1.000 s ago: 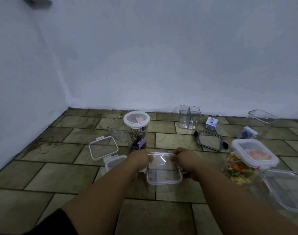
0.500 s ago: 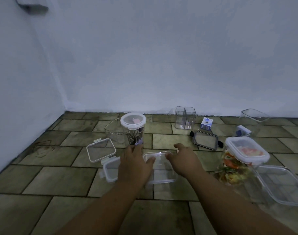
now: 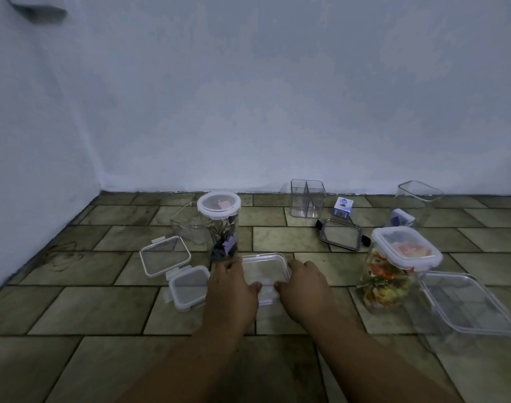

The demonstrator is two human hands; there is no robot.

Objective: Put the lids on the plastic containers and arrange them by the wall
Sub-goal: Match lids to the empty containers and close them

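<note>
A clear square container (image 3: 265, 270) with its lid on sits on the tiled floor in front of me. My left hand (image 3: 231, 289) lies on its left edge and my right hand (image 3: 302, 285) on its right edge, both pressing down on the lid. A round lidded jar (image 3: 221, 228) with clips stands just behind. To the right stands a tall lidded container (image 3: 394, 271) with colourful contents. Loose lids lie around: a white-rimmed one (image 3: 164, 255), a small one (image 3: 189, 286), a dark-rimmed one (image 3: 341, 234) and a large clear one (image 3: 466, 303).
By the wall (image 3: 277, 97) stand a divided clear container (image 3: 307, 198), an open clear container (image 3: 417, 202) and a small blue-white box (image 3: 343, 207). Another open clear container (image 3: 187, 222) sits behind the jar. A second wall closes the left side.
Both hands slid from gripping the container's far sides to lying flat over its near edges. The camera tipped up a little.
</note>
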